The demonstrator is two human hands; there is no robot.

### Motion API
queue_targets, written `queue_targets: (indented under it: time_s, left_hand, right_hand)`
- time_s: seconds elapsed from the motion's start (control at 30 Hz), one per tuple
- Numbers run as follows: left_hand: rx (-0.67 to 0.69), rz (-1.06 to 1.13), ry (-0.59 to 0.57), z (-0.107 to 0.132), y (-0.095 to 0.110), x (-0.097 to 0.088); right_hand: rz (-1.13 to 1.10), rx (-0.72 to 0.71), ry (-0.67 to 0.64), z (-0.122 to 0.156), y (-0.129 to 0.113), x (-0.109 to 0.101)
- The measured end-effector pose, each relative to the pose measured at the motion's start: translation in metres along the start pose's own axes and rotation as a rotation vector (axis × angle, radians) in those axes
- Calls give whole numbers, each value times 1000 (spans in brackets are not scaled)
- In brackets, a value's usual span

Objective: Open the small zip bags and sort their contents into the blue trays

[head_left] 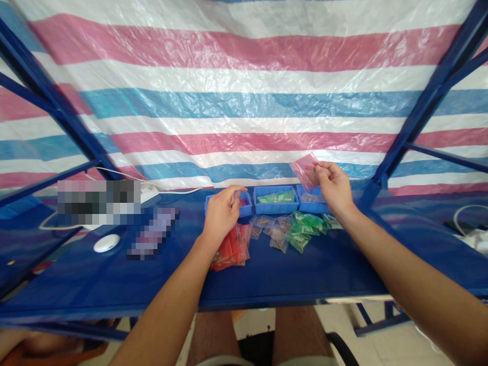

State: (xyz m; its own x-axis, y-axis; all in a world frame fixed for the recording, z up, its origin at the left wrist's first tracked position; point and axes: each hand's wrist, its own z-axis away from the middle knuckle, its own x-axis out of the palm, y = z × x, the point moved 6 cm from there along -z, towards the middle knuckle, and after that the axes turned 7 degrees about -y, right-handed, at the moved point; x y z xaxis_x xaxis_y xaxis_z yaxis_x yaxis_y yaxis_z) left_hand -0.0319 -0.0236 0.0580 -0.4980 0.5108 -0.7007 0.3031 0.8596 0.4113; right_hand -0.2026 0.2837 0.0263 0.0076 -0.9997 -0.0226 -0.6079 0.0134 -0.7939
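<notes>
My right hand [333, 187] holds a small clear plastic bag [305, 170] up above the right blue tray [312, 201], fingers pinched on its edge. My left hand [223, 211] hovers over the left blue tray [244, 203], thumb and fingertips pinched together; what they hold is too small to make out. Below the left hand lies a pile of red bags [231, 249]. Clear bags [272, 229] and green bags [307, 229] lie spread in front of the trays.
A middle blue tray [276, 199] holds green pieces. A white round object [107, 243] and a white cable [168, 192] lie at the left of the blue table [305, 277]. Blue frame bars [430, 96] and a striped tarp [244, 101] enclose the bench.
</notes>
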Motion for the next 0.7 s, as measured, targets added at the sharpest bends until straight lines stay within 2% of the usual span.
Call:
queue_targets:
  time_s: [0.13, 0.27, 0.4, 0.53, 0.7]
  left_hand:
    - [65, 82, 16, 2, 7, -7]
    - [169, 63, -51, 1, 19, -1]
    - [204, 15, -19, 0, 24, 5]
    - [205, 21, 0, -1, 22, 5]
    - [150, 18, 23, -2, 16, 0]
  right_hand:
    - [-9, 8, -6, 1, -2, 0]
    - [-39, 18, -6, 0, -3, 0]
    - [-61, 25, -10, -1, 2, 1]
    - [-30, 23, -50, -1, 2, 3]
    - [-1, 11, -55, 2, -11, 3]
